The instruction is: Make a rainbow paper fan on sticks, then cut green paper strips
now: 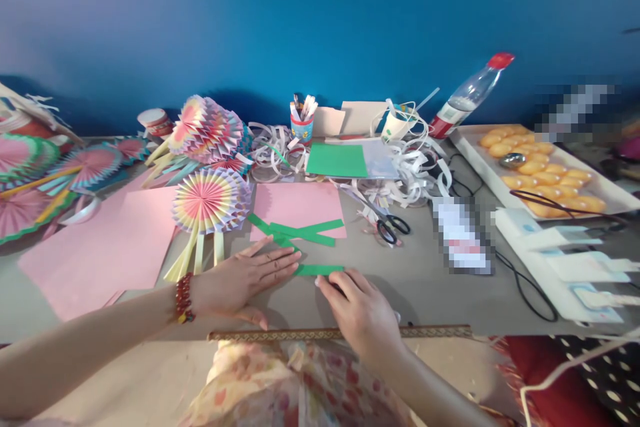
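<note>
My left hand (250, 280) lies flat on the table with fingers stretched, its fingertips over the left end of a green paper strip (320, 270). At the strip's right end is my right hand (363, 310), its fingers curled together. A small whitish spot shows at its thumb tip, and what those fingers hold is hidden. Just beyond, several more green paper strips (310, 233) lie crossed, partly over a pink paper sheet (297, 200). Left of that sheet stands a folded paper rosette (207, 200) in pink, yellow and lilac with hanging paper tails.
Black-handled scissors (393, 227) lie right of the pink sheet. Behind are green paper (336, 160), white paper shreds (417, 187), a pen cup (303, 127) and a tilted bottle (463, 100). A power strip (540, 260) and a tray (465, 140) of yellow-orange pieces are right; pink sheets (105, 247) lie left.
</note>
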